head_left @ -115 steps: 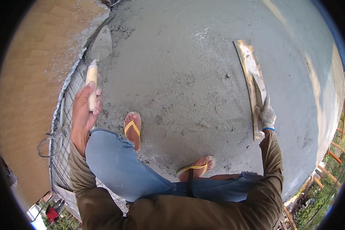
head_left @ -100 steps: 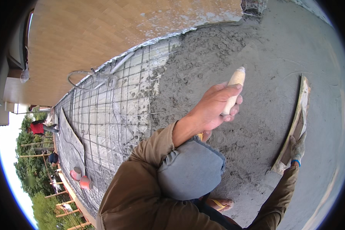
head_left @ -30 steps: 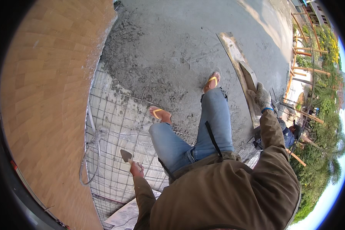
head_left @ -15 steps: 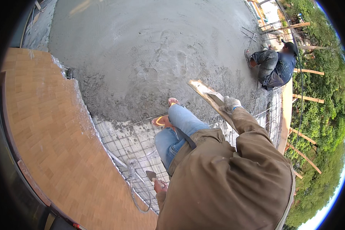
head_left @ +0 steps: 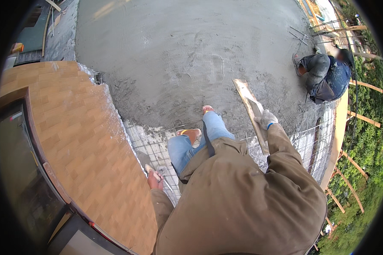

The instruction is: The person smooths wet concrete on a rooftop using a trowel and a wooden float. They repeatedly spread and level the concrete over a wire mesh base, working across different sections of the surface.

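My bare left hand is closed round the handle of a pointing trowel, beside the edge of the tiled floor. The trowel's grey blade points away from me, over the steel mesh. In a pale work glove, my right hand grips a long wooden float near its middle. The board is tilted, with its far end over the wet concrete and its near end over the mesh; whether it touches the surface I cannot tell. My feet, in flip-flops, are at the ragged edge of the concrete.
Steel reinforcing mesh lies between the concrete and me. Brown floor tiles with a broken edge run along the left, next to a door frame. A co-worker squats at the right, near thin rods on the concrete.
My left hand has moved left and forward with the trowel, toward the tile edge. The float in my right hand now stands more upright in the picture. The whole view has shifted.
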A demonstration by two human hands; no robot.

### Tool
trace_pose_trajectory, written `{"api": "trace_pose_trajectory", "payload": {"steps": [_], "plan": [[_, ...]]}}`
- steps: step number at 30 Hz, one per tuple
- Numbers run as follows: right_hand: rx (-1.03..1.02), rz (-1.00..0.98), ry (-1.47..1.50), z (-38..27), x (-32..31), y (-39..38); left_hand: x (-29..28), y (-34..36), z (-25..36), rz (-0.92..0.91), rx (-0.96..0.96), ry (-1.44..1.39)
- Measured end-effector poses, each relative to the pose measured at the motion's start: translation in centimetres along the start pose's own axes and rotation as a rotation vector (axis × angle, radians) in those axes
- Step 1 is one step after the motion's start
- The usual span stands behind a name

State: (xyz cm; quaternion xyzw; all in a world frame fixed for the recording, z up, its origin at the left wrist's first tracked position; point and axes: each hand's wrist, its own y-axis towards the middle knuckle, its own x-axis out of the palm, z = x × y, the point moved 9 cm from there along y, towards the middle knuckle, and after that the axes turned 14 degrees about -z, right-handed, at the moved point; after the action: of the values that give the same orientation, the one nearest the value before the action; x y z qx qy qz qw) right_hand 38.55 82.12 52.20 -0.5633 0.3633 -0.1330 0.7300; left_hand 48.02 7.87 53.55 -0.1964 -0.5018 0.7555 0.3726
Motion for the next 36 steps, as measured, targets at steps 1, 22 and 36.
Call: {"api": "trace_pose_trajectory", "payload": {"steps": [1,22,36], "plan": [[-0.011,0.012,0.017,-0.2,-0.3,0.1,0.0,-0.2,-0.1,0.009,-0.019,0.019],[0.05,0.289,0.259,-11.2,20.0,-10.6,-10.4,18.8,17.6,-0.178,-0.103,0.351],[0.164,0.079,0.158,-17.6,36.7,-17.4,-12.2,39.8,27.8,-0.059,0.016,1.093]]}}
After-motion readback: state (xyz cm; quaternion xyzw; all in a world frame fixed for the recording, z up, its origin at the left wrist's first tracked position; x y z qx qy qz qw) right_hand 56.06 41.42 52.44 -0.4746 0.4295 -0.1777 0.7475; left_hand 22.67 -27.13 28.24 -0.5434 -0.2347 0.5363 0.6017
